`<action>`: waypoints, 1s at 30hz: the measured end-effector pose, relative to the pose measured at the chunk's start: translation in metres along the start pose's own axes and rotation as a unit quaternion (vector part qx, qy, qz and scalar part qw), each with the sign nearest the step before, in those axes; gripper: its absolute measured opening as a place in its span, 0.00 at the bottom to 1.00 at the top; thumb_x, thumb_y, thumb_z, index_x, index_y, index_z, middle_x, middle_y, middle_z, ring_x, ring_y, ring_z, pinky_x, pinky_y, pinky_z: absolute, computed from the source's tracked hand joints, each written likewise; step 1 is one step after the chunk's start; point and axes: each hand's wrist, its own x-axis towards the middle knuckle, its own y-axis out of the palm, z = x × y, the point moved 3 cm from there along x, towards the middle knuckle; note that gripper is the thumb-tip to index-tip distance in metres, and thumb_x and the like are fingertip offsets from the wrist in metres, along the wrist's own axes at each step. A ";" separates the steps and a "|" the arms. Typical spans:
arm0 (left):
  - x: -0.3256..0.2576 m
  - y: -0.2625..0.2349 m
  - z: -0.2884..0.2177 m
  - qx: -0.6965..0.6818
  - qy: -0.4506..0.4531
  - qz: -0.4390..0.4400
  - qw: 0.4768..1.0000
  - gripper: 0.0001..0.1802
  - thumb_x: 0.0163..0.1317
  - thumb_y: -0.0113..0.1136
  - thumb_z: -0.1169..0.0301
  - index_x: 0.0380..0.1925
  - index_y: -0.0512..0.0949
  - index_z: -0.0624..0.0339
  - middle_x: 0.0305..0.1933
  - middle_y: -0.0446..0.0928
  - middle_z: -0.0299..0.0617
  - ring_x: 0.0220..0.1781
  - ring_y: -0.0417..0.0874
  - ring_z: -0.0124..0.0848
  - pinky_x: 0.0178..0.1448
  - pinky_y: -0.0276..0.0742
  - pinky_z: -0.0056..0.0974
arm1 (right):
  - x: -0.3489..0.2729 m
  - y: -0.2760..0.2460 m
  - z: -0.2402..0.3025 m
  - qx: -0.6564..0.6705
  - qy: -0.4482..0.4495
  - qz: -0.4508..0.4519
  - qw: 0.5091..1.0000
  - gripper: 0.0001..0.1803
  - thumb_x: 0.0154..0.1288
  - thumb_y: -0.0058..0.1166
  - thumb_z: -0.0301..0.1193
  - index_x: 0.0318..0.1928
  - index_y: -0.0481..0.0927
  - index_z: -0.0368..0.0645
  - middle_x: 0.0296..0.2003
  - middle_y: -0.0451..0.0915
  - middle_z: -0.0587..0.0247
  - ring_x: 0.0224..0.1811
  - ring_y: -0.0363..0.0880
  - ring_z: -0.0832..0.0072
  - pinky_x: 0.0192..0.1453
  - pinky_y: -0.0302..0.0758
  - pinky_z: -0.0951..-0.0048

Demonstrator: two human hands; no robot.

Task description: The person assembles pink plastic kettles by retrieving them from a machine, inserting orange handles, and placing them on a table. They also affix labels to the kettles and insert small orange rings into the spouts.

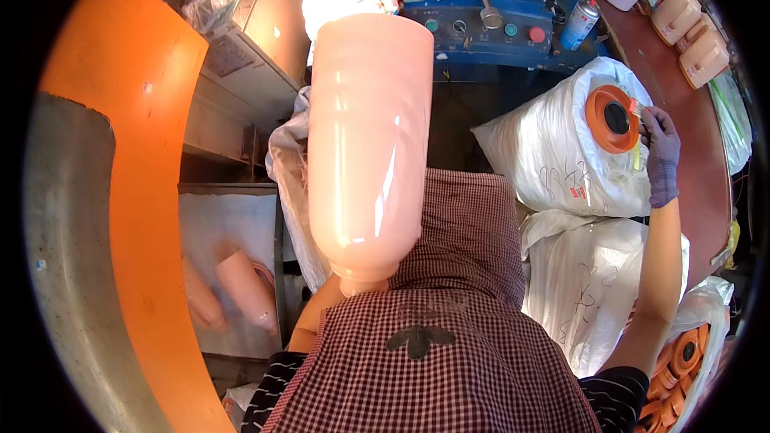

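Workshop clutter fills the view, seen over a red-and-white checked apron (449, 353). A broad orange curved panel (136, 192), smooth and painted, sweeps down the left beside a grey, rough concrete-like surface (64, 256). A dark reddish counter (682, 104) curves along the right edge and carries pale pink plastic jugs (694, 36). At the top stands a blue machine panel (481, 24) with round knobs and coloured buttons, a spray can (579, 22) just beside it.

Two bulging white woven sacks (561, 152) lie stacked right of the apron, crinkled and glossy. Lower right, a clear bag holds orange round caps (682, 361). In a bin at lower left lie more pink bottles (241, 289).

The large pink plastic bottle (367, 144) stands upside down in the middle, smooth, shiny and cylindrical, its neck pointing down toward the apron. The left hand (321, 309) is below it, at the neck, mostly hidden; whether it is clamped on the neck cannot be told.

The right hand (659, 156), in a purple knit glove, rests on the upper sack with its fingers closed on an orange round cap (611, 119) with a dark centre hole.
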 end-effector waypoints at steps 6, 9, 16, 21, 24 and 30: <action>-0.015 -0.063 -0.030 0.003 0.019 -0.077 0.997 0.22 0.68 0.58 0.64 0.58 0.75 0.65 0.50 0.79 0.43 0.49 0.80 0.31 0.53 0.78 0.36 | -0.062 0.102 0.057 0.040 0.024 0.145 0.988 0.12 0.65 0.63 0.31 0.46 0.82 0.39 0.28 0.79 0.71 0.23 0.73 0.86 0.27 0.65 0.83; 0.004 -0.093 -0.054 0.023 0.033 -0.108 0.993 0.22 0.68 0.60 0.65 0.58 0.75 0.65 0.49 0.80 0.42 0.47 0.81 0.30 0.52 0.78 0.35 | -0.084 0.139 0.063 0.039 0.033 0.183 0.982 0.10 0.66 0.60 0.31 0.45 0.81 0.40 0.28 0.78 0.72 0.22 0.72 0.85 0.26 0.64 0.83; 0.002 -0.111 -0.111 0.292 0.178 -0.159 0.926 0.21 0.66 0.63 0.67 0.56 0.77 0.66 0.45 0.82 0.41 0.43 0.82 0.28 0.49 0.80 0.33 | -0.137 0.193 0.043 0.107 0.113 0.224 0.962 0.12 0.65 0.62 0.31 0.45 0.83 0.37 0.31 0.83 0.68 0.23 0.75 0.85 0.25 0.67 0.84; -0.038 -0.049 -0.072 0.720 0.386 0.066 0.573 0.24 0.43 0.77 0.70 0.44 0.85 0.54 0.31 0.74 0.41 0.37 0.77 0.41 0.52 0.75 0.46 | -0.178 0.217 0.002 0.123 0.186 0.216 0.951 0.11 0.64 0.63 0.29 0.44 0.82 0.37 0.29 0.81 0.66 0.21 0.74 0.83 0.25 0.69 0.82; -0.045 -0.049 -0.052 0.716 0.390 0.082 0.573 0.25 0.39 0.78 0.69 0.43 0.84 0.53 0.28 0.71 0.39 0.34 0.75 0.41 0.54 0.74 0.48 | -0.201 0.229 -0.030 0.113 0.201 0.218 0.948 0.10 0.64 0.63 0.28 0.42 0.82 0.36 0.29 0.81 0.65 0.21 0.74 0.83 0.26 0.71 0.81; -0.037 -0.052 -0.059 0.690 0.387 0.063 0.609 0.23 0.40 0.77 0.70 0.41 0.84 0.54 0.28 0.72 0.39 0.33 0.75 0.40 0.55 0.76 0.48 | -0.216 0.250 -0.046 0.093 0.166 0.248 0.950 0.09 0.64 0.62 0.28 0.41 0.82 0.36 0.28 0.81 0.65 0.22 0.76 0.82 0.28 0.73 0.79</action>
